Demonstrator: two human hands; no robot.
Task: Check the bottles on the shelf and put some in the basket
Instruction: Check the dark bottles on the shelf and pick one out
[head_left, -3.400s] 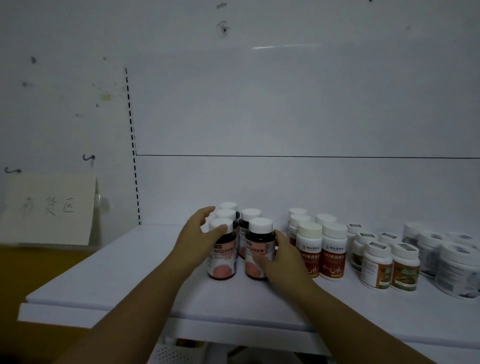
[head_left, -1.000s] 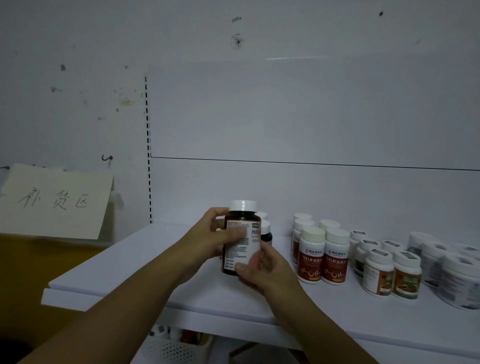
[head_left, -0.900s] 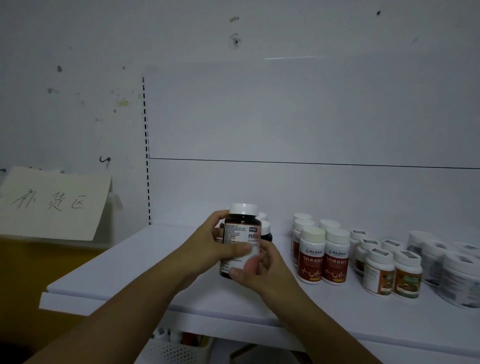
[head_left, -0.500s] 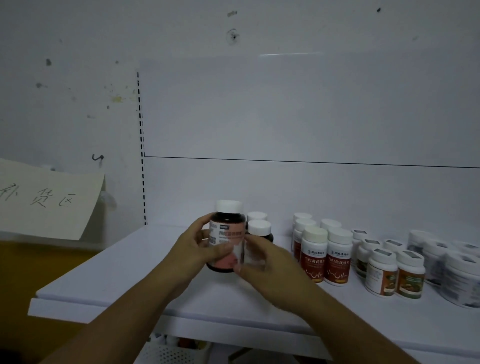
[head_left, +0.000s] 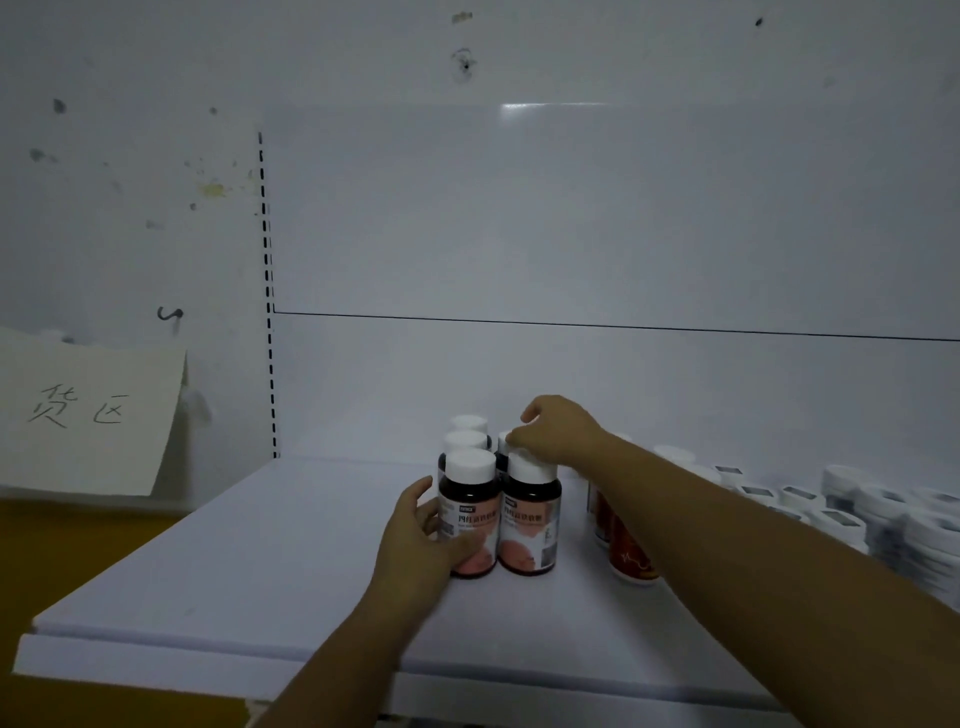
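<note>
White shelf (head_left: 260, 561), left hand (head_left: 415, 545) cupping front-left bottle (head_left: 470, 519), right hand (head_left: 558, 431) pinching half-hidden rear bottle cap (head_left: 503, 442)

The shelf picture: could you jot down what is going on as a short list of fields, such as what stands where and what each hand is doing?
surface: white shelf
front pair: two dark bottles with pink labels, white caps, upright, side by side
behind them: more white-capped bottles in rows
left hand: fingers around the front left bottle, which stands on the shelf
right hand: reaching over the front pair to a cap further back
right of group: red-label bottles and white jars, partly hidden by the forearm
left wall: paper sign
basket: not in view
</note>
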